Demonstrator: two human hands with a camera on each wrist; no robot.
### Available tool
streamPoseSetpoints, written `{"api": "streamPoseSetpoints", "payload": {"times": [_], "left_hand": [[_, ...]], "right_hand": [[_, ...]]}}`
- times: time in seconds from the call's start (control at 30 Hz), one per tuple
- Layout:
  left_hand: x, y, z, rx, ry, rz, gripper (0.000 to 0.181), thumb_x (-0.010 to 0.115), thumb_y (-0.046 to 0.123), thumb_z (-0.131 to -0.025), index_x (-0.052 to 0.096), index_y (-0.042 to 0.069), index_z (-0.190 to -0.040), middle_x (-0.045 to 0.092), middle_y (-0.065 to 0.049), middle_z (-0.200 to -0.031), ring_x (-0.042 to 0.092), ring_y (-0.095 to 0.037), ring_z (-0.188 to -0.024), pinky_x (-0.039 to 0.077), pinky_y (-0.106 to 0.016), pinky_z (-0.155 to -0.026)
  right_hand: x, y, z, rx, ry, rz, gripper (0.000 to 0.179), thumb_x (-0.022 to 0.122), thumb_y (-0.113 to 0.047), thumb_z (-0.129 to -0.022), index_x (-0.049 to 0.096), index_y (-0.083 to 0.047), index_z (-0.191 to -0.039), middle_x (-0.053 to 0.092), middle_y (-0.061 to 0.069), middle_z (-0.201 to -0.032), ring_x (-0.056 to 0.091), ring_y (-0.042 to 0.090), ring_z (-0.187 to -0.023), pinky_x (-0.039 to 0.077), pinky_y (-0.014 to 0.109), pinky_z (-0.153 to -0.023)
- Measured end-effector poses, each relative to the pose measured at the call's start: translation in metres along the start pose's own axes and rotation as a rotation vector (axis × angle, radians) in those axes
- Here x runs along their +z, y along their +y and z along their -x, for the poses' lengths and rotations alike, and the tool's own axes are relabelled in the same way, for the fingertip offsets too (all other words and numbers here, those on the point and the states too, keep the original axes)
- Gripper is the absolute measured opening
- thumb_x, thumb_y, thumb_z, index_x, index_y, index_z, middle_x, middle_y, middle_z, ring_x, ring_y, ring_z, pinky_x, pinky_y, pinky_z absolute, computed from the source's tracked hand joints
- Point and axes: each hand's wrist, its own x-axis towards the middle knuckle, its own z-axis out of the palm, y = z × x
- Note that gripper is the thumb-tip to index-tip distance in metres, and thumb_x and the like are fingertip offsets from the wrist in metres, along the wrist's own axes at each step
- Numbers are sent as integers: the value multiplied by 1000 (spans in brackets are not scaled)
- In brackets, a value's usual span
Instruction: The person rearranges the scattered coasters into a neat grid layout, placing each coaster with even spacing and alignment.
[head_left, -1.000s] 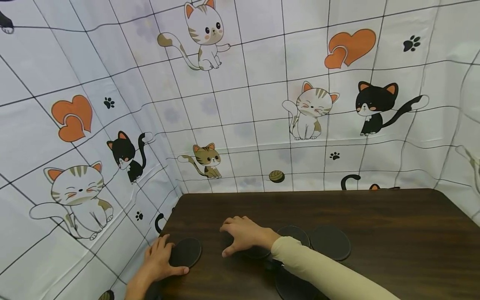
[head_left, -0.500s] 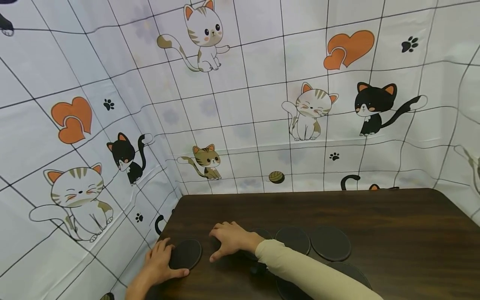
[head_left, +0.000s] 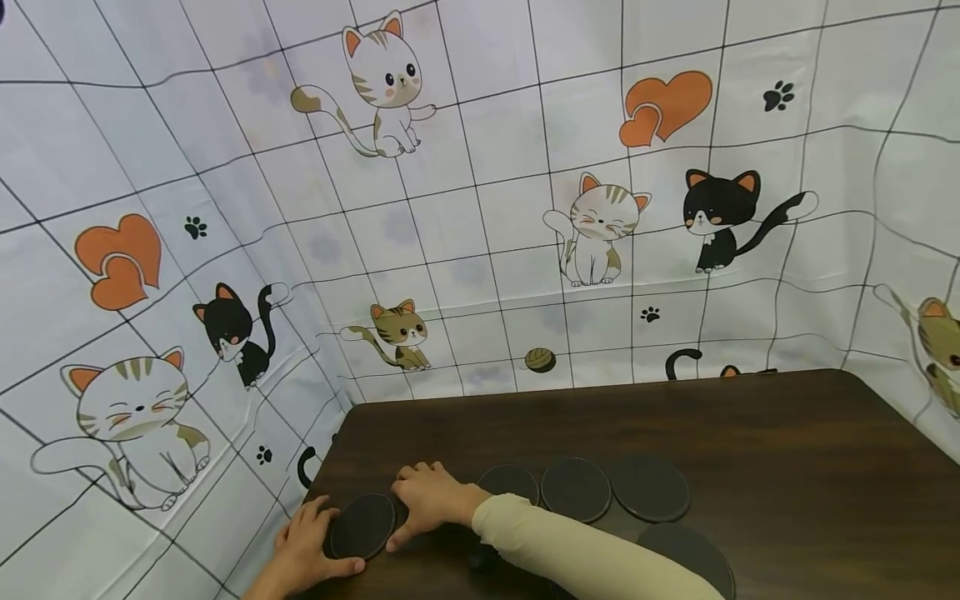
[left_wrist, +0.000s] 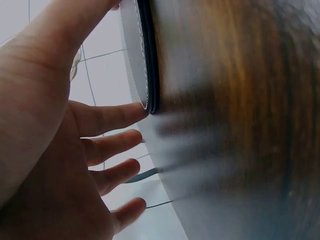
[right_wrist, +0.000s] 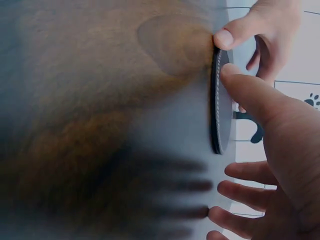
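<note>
Near the table's left edge lies a round dark coaster [head_left: 362, 527] with a stitched, thick rim. My left hand [head_left: 307, 546] spans it, thumb at its near edge and index fingertip [left_wrist: 142, 111] at its rim; the other fingers stand apart from it. On the opposite side my right hand [head_left: 429, 502] is spread beside the coaster's right edge. In the right wrist view, its thumb [right_wrist: 231, 70] overlaps the coaster's rim close to the left thumb [right_wrist: 225, 39], while the other fingers reach past the coaster, fairly straight.
More dark coasters lie on the brown table [head_left: 795, 475]: one [head_left: 510, 482] behind the right wrist, then another [head_left: 576, 490], another [head_left: 650, 490] and a nearer one [head_left: 686, 554]. The right sleeve [head_left: 577, 542] crosses in front of them. A cat-print sheet [head_left: 480, 208] hangs behind.
My right hand has moved left, up beside the coaster at my left hand. The left hand has stayed around that coaster. The head view has shifted slightly.
</note>
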Motion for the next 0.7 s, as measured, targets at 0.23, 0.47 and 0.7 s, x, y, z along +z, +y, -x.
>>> {"api": "streamPoseSetpoints", "payload": {"times": [0.23,0.47,0.7], "left_hand": [[-2,-1,-1,12,3,-29,93,66,75,-58,55,6,-118,33,-24,-137,29,-47,-121,27,-71,-81],[-2,-3,-1,15,8,1,90,69,72,-57,56,7,-118,34,-21,-137,30,-45,-121,28,-69,-81],[2,-1,-3,40,-5,55,87,71,69,-58,56,6,-117,34,-21,-137,26,-46,-124,22,-71,-85]], "right_hand": [[8,-2,-9,33,4,32,85,55,-80,-62,54,-26,-127,40,-7,-131,39,18,-116,36,44,-91],[9,-7,-9,6,18,14,78,57,-78,-65,56,-27,-124,40,-7,-131,38,17,-115,35,43,-91],[8,-13,-11,11,25,31,75,59,-76,-65,59,-26,-121,42,-8,-128,41,16,-112,35,42,-92]]}}
